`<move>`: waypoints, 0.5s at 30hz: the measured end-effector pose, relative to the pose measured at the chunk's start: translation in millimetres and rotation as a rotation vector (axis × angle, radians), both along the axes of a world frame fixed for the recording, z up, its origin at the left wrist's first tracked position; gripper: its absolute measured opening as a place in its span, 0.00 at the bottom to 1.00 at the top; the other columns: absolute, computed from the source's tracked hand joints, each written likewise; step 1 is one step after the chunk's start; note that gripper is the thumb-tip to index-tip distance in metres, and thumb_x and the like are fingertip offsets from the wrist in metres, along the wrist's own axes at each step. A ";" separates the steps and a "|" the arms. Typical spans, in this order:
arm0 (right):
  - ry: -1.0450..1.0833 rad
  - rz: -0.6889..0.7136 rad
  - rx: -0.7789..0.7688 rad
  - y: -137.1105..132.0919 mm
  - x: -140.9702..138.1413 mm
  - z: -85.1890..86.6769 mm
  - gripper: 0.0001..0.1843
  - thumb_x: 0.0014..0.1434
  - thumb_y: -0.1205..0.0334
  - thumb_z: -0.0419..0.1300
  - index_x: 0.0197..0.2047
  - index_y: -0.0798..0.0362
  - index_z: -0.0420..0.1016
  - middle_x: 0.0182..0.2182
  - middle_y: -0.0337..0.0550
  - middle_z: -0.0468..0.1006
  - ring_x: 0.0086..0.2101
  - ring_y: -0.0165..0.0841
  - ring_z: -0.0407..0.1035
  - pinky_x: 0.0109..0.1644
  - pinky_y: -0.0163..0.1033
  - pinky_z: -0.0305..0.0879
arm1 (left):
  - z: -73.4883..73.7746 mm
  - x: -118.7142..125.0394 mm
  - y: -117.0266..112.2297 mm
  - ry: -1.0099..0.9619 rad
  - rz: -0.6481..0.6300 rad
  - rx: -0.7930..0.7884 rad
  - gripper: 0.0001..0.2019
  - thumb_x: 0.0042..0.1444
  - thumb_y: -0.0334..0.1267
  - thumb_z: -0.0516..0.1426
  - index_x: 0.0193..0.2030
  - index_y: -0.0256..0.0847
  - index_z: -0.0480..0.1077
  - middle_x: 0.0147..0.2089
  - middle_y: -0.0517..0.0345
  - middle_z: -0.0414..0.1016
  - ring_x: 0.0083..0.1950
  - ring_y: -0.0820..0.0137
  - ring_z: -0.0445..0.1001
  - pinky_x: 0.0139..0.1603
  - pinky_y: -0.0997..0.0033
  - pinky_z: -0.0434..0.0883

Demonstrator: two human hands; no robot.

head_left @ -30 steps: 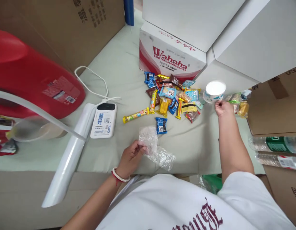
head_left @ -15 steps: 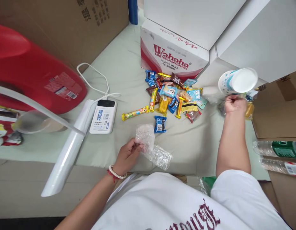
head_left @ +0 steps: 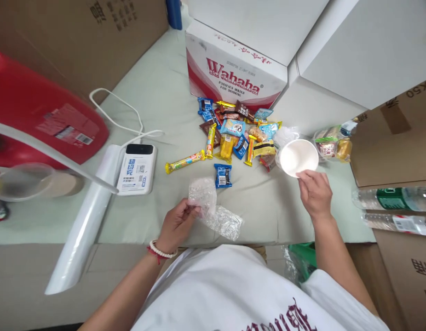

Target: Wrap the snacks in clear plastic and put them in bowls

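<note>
White cup [head_left: 299,157], underside out of sight

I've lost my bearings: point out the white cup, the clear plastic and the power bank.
White cup [head_left: 299,157]: head view, on its inside.
Clear plastic [head_left: 216,218]: head view, near its crinkled middle.
Power bank [head_left: 136,171]: head view, middle of its printed face.

Shouting "Wahaha" in red from the carton [head_left: 235,69], with "PURIFIED WATER FOR DRINKING" underneath! Over now to "X50" on the right-hand box [head_left: 385,147], then blue Chinese characters on the power bank [head_left: 136,170].
</note>
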State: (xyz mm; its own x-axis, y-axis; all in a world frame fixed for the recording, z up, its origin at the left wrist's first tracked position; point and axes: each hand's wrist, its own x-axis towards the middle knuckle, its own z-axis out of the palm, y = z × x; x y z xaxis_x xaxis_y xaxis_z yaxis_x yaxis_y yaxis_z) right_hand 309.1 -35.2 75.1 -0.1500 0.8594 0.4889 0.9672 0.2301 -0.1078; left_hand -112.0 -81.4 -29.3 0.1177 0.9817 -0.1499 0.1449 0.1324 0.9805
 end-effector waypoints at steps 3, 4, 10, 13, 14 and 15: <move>-0.095 -0.179 0.065 -49.0 37.5 1.9 0.11 0.68 0.60 0.58 0.47 0.49 0.82 0.43 0.48 0.82 0.43 0.40 0.75 0.51 0.46 0.69 | 0.1 -1.1 0.6 0.007 -0.007 -0.003 0.12 0.65 0.49 0.58 0.39 0.43 0.71 0.33 0.61 0.77 0.37 0.68 0.76 0.42 0.70 0.72; -0.090 -0.270 0.072 -60.1 55.6 3.1 0.12 0.68 0.59 0.58 0.46 0.50 0.82 0.42 0.50 0.82 0.42 0.41 0.75 0.51 0.46 0.69 | 0.5 -1.0 1.2 0.014 -0.006 -0.006 0.13 0.64 0.50 0.58 0.39 0.43 0.71 0.33 0.61 0.77 0.37 0.68 0.76 0.42 0.70 0.72; 0.068 -0.856 -0.023 -45.2 164.3 16.8 0.09 0.56 0.61 0.60 0.38 0.55 0.79 0.34 0.55 0.77 0.39 0.48 0.70 0.50 0.52 0.64 | 5.2 1.2 3.9 0.067 0.012 -0.011 0.15 0.62 0.53 0.59 0.38 0.42 0.71 0.32 0.60 0.77 0.35 0.68 0.75 0.39 0.70 0.72; 0.166 -0.936 -0.007 8.9 200.9 31.9 0.04 0.55 0.66 0.59 0.35 0.53 0.75 0.34 0.55 0.73 0.43 0.50 0.69 0.53 0.55 0.60 | 7.3 1.9 3.3 0.087 0.022 -0.011 0.16 0.61 0.54 0.59 0.37 0.42 0.72 0.32 0.59 0.78 0.34 0.67 0.75 0.37 0.70 0.72; 0.193 -0.925 0.003 28.3 210.1 37.2 0.03 0.55 0.67 0.59 0.34 0.52 0.73 0.34 0.55 0.73 0.43 0.49 0.68 0.54 0.56 0.59 | 7.7 2.3 2.8 0.095 0.029 -0.015 0.16 0.61 0.54 0.60 0.37 0.42 0.72 0.32 0.59 0.78 0.34 0.67 0.75 0.37 0.70 0.71; 0.216 -0.890 -0.003 46.7 217.8 41.8 0.03 0.55 0.68 0.59 0.35 0.52 0.72 0.35 0.54 0.72 0.43 0.48 0.68 0.53 0.57 0.59 | 8.0 2.9 2.3 0.099 0.039 -0.019 0.16 0.60 0.54 0.60 0.37 0.42 0.73 0.33 0.59 0.78 0.34 0.67 0.75 0.38 0.70 0.72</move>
